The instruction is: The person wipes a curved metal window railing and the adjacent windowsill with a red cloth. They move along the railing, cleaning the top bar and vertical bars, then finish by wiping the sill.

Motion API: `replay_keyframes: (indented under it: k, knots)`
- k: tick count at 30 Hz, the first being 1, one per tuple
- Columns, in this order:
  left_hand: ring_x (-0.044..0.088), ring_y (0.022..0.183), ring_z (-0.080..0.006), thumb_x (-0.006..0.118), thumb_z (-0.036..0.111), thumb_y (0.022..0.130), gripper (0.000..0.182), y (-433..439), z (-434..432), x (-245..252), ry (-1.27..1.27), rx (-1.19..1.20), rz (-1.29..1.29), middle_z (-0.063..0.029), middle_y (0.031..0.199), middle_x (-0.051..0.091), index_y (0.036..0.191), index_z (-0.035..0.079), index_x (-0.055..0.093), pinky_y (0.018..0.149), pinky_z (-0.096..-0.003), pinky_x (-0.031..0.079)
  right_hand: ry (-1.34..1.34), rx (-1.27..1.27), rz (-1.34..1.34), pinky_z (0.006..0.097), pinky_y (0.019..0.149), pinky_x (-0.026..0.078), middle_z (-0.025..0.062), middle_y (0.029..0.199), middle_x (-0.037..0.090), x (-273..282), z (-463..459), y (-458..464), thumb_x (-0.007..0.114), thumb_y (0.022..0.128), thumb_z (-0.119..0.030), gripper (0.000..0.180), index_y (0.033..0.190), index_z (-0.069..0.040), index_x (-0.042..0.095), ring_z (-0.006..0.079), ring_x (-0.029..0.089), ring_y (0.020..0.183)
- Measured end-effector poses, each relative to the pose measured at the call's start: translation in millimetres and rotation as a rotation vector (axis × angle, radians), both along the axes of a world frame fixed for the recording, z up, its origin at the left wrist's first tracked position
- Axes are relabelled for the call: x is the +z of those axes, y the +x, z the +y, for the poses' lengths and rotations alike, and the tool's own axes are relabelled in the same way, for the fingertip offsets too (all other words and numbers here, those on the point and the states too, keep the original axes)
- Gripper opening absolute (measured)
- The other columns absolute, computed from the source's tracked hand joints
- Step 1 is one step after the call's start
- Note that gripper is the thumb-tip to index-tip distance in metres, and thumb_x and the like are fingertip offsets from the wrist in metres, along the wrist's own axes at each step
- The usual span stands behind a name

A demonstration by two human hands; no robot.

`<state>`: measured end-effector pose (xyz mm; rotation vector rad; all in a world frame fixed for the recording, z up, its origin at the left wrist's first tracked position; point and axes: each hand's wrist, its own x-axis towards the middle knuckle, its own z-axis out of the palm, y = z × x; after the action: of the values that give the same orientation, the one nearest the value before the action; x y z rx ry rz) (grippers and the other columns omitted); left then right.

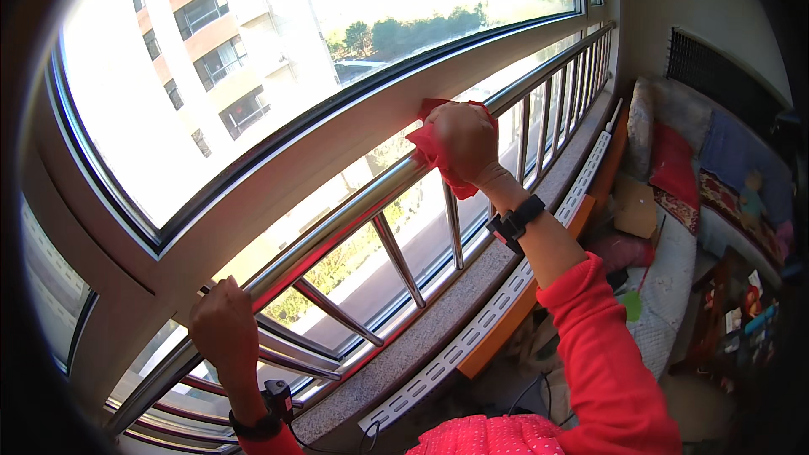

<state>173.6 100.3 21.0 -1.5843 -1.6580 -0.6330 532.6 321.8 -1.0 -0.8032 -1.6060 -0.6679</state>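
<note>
A polished stainless-steel handrail (341, 217) runs along the inside of a window, with upright metal bars (398, 259) beneath it. My right hand (464, 142) presses a red cloth (436, 148) around the rail's upper middle; part of the cloth hangs below the rail. Lower down to the left, my left hand (224, 322) is closed around the same rail, its fingertips hidden behind. Both wrists wear dark straps, and a small black device with a cable (278, 395) sits beside the left wrist.
The window frame (303, 189) rises just beyond the rail. Under the bars lie a speckled stone sill (430, 313) and a slotted white radiator cover (436, 373). To the right are a sofa with a red cushion (673, 158), a cardboard piece (635, 207) and a cluttered table (711, 309).
</note>
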Motion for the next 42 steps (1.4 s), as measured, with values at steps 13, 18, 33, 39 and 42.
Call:
replay_keyframes:
  k: [13, 18, 33, 39, 42]
  knots:
    - [0.06, 0.07, -0.0355, 0.055, 0.014, 0.09, 0.023, -7.2, 3.4, -18.6, -0.016, 0.271, 0.07, -0.0142, 0.069, 0.058, 0.07, 0.003, 0.053, 0.067, -0.0458, 0.047, -0.194, -0.003, 0.173, 0.046, 0.085, 0.046, 0.0165, 0.081, 0.066, 1.9, 87.3, 126.6, 0.035, 0.095, -0.026, 0.039, 0.081, -0.006, 0.065, 0.0381, 0.062, 0.085]
    - [0.06, 0.069, -0.0324, 0.057, 0.015, 0.089, 0.021, -13.3, 5.5, -21.9, -0.006, 0.341, 0.046, -0.0127, 0.068, 0.058, 0.071, 0.004, 0.054, 0.066, -0.0433, 0.047, -0.15, -0.118, 0.039, 0.0472, 0.082, 0.048, 0.0201, 0.086, 0.066, -3.2, 130.0, 179.6, 0.039, 0.096, -0.028, 0.037, 0.084, -0.005, 0.065, 0.0415, 0.061, 0.086]
    - [0.063, 0.07, -0.0242, 0.047, 0.015, 0.098, 0.027, 1.1, -4.4, 4.8, 0.008, -0.191, -0.092, -0.0126, 0.077, 0.068, 0.095, 0.002, 0.071, 0.07, -0.0362, 0.048, -0.78, 0.051, 0.398, 0.0423, 0.092, 0.048, 0.0212, 0.109, 0.069, -2.2, 159.5, 192.7, 0.045, 0.097, -0.048, 0.049, 0.115, -0.01, 0.07, 0.0396, 0.064, 0.104]
    - [0.058, 0.109, -0.0265, 0.061, 0.032, 0.091, 0.033, 45.8, -69.2, 31.1, -0.271, -1.313, -1.055, -0.0181, 0.112, 0.061, 0.103, 0.003, 0.071, 0.096, -0.0411, 0.047, -0.613, 0.017, 0.062, 0.0464, 0.09, 0.048, 0.0196, 0.105, 0.069, -2.6, 115.0, 137.6, 0.041, 0.1, -0.043, 0.046, 0.11, -0.008, 0.069, 0.0409, 0.064, 0.098]
    - [0.059, 0.107, -0.0258, 0.065, 0.028, 0.093, 0.023, 50.2, -99.3, 37.0, -0.357, -1.584, -1.126, -0.0137, 0.11, 0.062, 0.098, 0.007, 0.071, 0.092, -0.0368, 0.049, -0.623, 0.043, 0.096, 0.0474, 0.087, 0.048, 0.0194, 0.099, 0.069, -0.2, 87.8, 106.1, 0.04, 0.1, -0.042, 0.047, 0.107, -0.007, 0.07, 0.0403, 0.064, 0.094]
